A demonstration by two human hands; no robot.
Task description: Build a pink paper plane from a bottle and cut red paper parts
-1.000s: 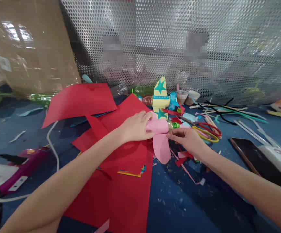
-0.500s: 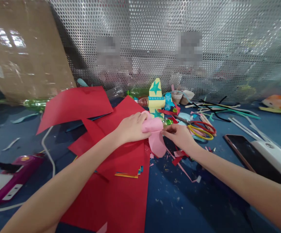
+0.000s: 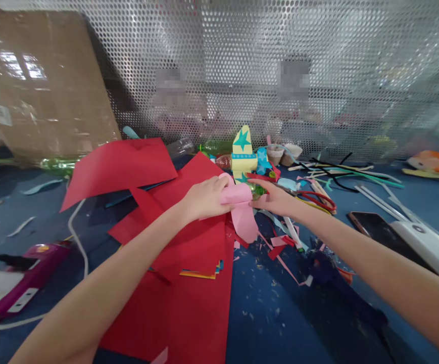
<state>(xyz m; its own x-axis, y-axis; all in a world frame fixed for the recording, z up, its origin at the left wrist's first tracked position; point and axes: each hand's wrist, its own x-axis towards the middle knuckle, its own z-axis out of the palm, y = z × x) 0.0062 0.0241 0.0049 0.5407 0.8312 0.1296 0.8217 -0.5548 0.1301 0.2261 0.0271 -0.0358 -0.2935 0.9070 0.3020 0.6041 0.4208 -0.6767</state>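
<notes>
A pink paper model [image 3: 237, 194], a rolled tube with rounded wing-like flaps, sits above the red paper sheets. My left hand [image 3: 207, 199] wraps round its left side and presses it. Green plastic [image 3: 257, 190], looking like part of a bottle, shows at the tube's right end; how it joins the paper is hidden. My right hand [image 3: 272, 197] curves round that end, index finger above and thumb at the lower flap's edge. Just behind stands a yellow paper plane [image 3: 244, 162] with teal stars. Red sheets [image 3: 189, 242] lie under my left forearm.
Scissors [image 3: 320, 199], paper scraps [image 3: 280, 247] and a dark blue glue gun [image 3: 340, 288] lie around my right arm. A phone [image 3: 378, 232] rests farther right. At left are a purple power strip [image 3: 33, 275] and white cable [image 3: 76, 237]. Behind stand a cardboard box [image 3: 48, 96] and perforated metal panel [image 3: 227, 60].
My right hand has moved up and left, from a pinch at the flap's edge to fingers spread round the tube's right end. My left hand keeps its hold.
</notes>
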